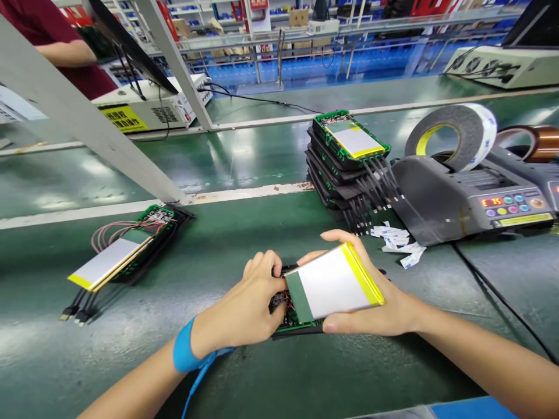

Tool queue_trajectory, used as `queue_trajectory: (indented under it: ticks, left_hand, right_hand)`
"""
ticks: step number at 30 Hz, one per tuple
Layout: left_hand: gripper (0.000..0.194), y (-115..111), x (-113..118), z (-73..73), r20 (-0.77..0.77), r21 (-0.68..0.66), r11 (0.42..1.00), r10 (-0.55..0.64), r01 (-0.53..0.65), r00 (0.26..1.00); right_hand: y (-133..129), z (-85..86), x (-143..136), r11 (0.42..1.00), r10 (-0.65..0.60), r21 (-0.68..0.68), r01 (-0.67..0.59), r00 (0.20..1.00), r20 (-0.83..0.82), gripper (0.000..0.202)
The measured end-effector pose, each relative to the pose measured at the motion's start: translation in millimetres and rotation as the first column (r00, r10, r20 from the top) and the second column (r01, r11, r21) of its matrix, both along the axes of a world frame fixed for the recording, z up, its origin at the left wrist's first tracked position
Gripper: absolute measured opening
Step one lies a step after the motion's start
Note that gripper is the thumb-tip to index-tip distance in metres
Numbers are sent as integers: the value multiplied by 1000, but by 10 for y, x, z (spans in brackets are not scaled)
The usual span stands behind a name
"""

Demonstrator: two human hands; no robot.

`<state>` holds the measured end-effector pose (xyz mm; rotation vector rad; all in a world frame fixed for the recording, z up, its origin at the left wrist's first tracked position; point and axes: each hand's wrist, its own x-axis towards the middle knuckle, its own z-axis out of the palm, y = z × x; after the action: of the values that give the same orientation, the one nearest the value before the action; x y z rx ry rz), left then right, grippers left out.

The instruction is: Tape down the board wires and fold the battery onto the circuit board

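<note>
A white battery pack (pixel 334 282) with yellow and green ends is tilted above a black device casing (pixel 301 333) on the green bench. My right hand (pixel 379 297) holds the pack, thumb at its near edge and fingers behind its far edge. Wearing a blue wrist strap (pixel 186 348), my left hand (pixel 257 297) reaches into the casing at the pack's green end. Its fingers are bent around thin wires and parts; what exactly they pinch is hidden. Part of the green circuit board shows below the pack.
Another opened unit (pixel 148 250) with battery and cables lies left. Stacked units (pixel 336 157) stand behind my hands. White tape strips (pixel 399 241) lie beside a grey tape dispenser (pixel 471 198) at right. A metal post (pixel 87 110) slants across the left; a person's arm (pixel 70 53) is beyond.
</note>
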<state>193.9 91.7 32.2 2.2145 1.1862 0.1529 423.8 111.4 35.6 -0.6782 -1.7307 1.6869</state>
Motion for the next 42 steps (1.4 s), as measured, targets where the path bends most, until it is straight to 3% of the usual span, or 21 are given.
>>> queue_trajectory:
  ticks: [11, 19, 27, 35, 42]
  left_hand:
    - [11, 65, -7, -24, 45, -49, 999, -1, 3, 999]
    - [11, 31, -52, -130, 102, -14, 999, 44, -43, 994]
    - [16, 25, -108, -236, 155, -30, 999, -8, 13, 988]
    - [18, 26, -106, -165, 126, -46, 998, -35, 41, 991]
    - [14, -26, -22, -166, 170, -10, 996, 91, -90, 981]
  right_hand:
    - [-23, -184, 91, 996, -75, -52, 69, 987, -141, 101]
    - [-49, -264, 156, 995, -75, -79, 62, 983, -170, 98]
    - [-47, -305, 188, 990, -83, -128, 59, 978, -190, 92]
    - [-65, -356, 189, 983, -100, -174, 62, 971, -216, 87]
    - [-68, -364, 170, 984, -118, -157, 83, 966, -231, 87]
